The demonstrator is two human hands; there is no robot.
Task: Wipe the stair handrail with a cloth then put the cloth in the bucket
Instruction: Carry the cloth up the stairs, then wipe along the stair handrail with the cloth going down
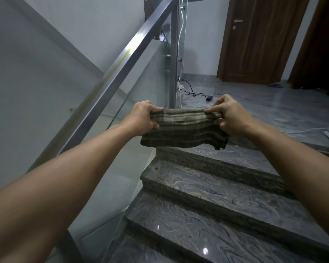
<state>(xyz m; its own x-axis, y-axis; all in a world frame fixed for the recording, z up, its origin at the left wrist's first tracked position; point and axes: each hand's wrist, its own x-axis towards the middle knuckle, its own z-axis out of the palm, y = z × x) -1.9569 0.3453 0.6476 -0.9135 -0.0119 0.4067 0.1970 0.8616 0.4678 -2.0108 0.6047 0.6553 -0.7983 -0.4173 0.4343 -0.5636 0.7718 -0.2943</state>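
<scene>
A striped grey-brown cloth (184, 128), folded into a band, is stretched between both hands above the upper steps. My left hand (142, 118) grips its left end and my right hand (230, 115) pinches its right end. The square steel handrail (110, 80) runs diagonally up the left side, from lower left to a post at the top of the stairs. The cloth hangs to the right of the rail and does not touch it. No bucket is in view.
A glass panel (141, 88) fills the space under the rail, fixed to a steel post (174, 54). Grey marble steps (217, 186) climb to a landing with cables and a charger (209, 97) on the floor. Brown wooden doors (254, 38) stand beyond.
</scene>
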